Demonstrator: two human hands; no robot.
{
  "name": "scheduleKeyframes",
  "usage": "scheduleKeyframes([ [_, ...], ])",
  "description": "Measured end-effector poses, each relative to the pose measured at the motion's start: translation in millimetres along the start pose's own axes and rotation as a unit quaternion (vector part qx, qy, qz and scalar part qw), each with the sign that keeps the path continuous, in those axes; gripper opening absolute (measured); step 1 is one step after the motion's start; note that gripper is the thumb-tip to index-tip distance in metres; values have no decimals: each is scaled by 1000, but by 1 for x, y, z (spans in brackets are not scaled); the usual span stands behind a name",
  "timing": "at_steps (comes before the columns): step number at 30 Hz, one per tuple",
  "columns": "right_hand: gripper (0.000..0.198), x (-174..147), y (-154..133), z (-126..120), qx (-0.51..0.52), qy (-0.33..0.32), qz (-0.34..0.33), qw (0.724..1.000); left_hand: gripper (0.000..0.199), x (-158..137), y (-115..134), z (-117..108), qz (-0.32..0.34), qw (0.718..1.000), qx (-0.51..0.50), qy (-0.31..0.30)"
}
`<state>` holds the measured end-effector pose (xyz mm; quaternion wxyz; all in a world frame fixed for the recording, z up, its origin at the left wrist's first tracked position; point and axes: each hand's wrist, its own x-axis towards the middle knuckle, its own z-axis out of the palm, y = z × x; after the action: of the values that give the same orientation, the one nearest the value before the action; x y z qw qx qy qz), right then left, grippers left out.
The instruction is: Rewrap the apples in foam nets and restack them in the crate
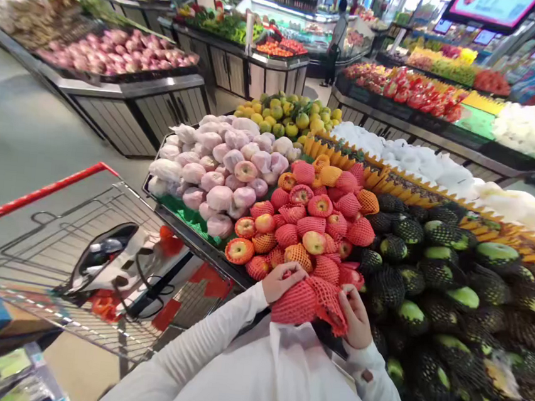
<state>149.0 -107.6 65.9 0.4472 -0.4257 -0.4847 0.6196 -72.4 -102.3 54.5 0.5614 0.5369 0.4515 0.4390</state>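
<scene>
Close to my body, both hands are on red foam netting. My left hand [283, 282] is closed at the top of a rounded, red-netted apple [294, 304]; the netting hides the fruit. On the other side, my right hand [355, 316] pinches the edge of a loose, stretched foam net [332, 304]. Whether the two pieces of netting are joined, I cannot tell. Just beyond my hands lies a heap of apples [314, 243], many in red or orange foam nets and some partly bare.
Pale wrapped apples [220, 198] lie left of the heap, dark-netted green fruit [412, 315] to the right. A shopping cart [45, 197] with a white bag [136, 257] stands at my left. Yellow-green citrus [294, 116] sits behind. A person [337, 43] stands far back.
</scene>
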Motion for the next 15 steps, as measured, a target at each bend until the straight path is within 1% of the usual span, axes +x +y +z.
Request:
scheduleKeyframes([
  [2, 42, -2, -4, -7, 31, 37, 35, 998, 39, 17, -1, -4, -5, 997, 61, 51],
  [4, 46, -4, -10, -13, 46, 69, 38, 996, 27, 38, 1, -12, 12, 984, 140, 112],
  [5, 46, -4, -13, -16, 46, 78, 34, 995, 23, 49, 3, -16, 22, 973, 183, 136],
  [6, 46, -4, -14, -18, 44, 83, 28, 995, 22, 61, 5, -19, 26, 963, 225, 147],
  [7, 46, -4, -14, -21, 40, 84, 23, 995, 28, 72, 8, -20, 20, 953, 266, 145],
  [9, 46, -3, -13, -26, 31, 84, 11, 996, 51, 90, 13, -19, -14, 933, 340, 116],
  [10, 47, -3, -11, -27, 28, 78, 8, 997, 60, 97, 15, -16, -38, 923, 371, 97],
  [11, 50, -2, -8, -28, 26, 63, 9, 998, 65, 101, 17, -12, -54, 911, 399, 82],
  [13, 55, -1, -4, -29, 12, 3, 15, 1000, 64, 106, 17, -4, -69, 891, 444, 64],
  [15, 53, 0, 0, -30, -24, -50, 13, 998, 60, 105, 14, 1, -62, 883, 463, 56],
])
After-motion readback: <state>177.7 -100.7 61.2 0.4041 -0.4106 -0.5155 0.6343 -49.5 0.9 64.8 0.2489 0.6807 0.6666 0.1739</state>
